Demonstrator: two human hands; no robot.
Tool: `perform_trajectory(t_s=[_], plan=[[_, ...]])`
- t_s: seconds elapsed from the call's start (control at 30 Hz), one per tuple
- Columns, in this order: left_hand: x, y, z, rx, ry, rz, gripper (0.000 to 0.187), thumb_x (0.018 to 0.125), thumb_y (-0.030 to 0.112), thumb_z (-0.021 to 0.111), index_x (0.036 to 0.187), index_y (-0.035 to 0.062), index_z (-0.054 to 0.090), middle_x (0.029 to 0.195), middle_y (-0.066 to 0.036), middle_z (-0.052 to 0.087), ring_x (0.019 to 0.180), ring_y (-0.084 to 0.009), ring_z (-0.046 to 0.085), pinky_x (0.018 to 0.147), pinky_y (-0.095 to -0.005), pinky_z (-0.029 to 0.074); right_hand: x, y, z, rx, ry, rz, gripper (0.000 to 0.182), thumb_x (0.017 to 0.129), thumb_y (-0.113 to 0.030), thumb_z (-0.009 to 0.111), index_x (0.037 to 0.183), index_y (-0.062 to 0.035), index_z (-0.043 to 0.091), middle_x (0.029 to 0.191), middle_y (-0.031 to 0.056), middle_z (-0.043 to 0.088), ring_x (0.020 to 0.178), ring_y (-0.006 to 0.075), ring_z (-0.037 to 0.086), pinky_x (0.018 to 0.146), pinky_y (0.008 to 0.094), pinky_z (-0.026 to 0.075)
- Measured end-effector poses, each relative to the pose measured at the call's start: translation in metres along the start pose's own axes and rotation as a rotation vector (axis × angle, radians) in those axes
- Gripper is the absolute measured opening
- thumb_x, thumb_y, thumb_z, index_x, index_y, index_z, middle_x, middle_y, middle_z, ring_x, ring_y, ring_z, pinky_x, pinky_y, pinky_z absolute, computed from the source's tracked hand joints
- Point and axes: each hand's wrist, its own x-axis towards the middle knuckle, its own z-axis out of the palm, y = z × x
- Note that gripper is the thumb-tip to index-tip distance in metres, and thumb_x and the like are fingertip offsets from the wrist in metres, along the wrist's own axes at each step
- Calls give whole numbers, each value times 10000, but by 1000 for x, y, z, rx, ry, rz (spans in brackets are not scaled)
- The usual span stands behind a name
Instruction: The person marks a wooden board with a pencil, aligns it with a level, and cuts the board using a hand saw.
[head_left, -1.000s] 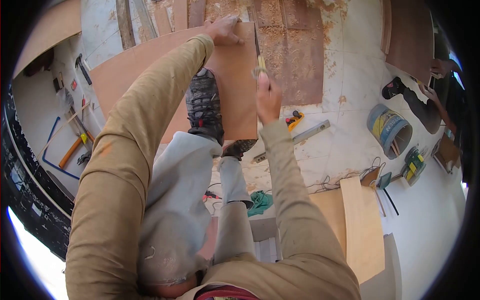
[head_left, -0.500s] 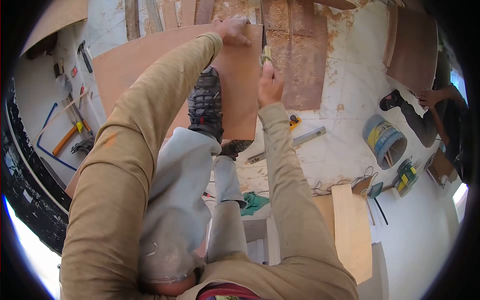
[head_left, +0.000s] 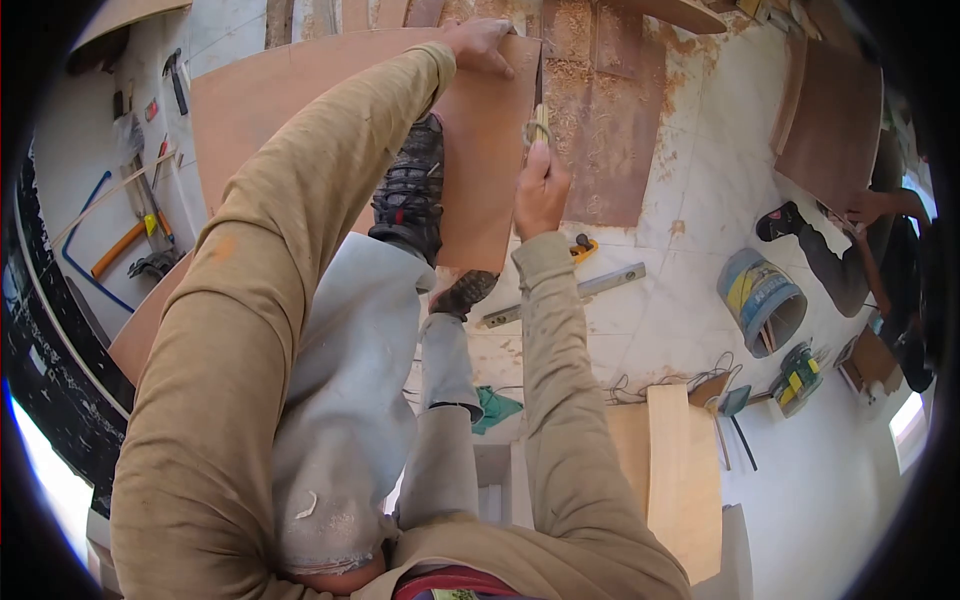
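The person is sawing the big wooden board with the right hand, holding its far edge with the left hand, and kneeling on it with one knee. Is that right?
Not quite. It is a shoe, not a knee, that presses the board down: the person stands on it with one foot. The rest fits: the right hand grips the saw and the left hand holds the far edge. The head view shows it.
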Motion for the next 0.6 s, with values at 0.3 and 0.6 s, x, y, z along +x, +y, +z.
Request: perform_trajectory(t_s=[0.3, 0.6], plan=[[3, -12, 5, 113, -34, 74, 987, 720, 497, 833, 1523, 117, 402, 1518, -165, 480, 1434, -369, 421, 1110, -627, 327, -75, -4, -27, -23, -28, 111, 411, 1070, -289, 487, 1258, 29, 668, 914, 173, 728, 839, 184, 667, 746, 354, 520], [-10, 18, 1, 278, -29, -37, 1081, 656, 481, 880, 1539, 133, 364, 1527, -139, 459, 1441, -364, 404, 1101, -661, 320, -87, 13, -18, 108, 44, -4, 401, 1072, -277, 473, 1273, 18, 655, 928, 154, 703, 833, 206, 634, 770, 377, 515]])
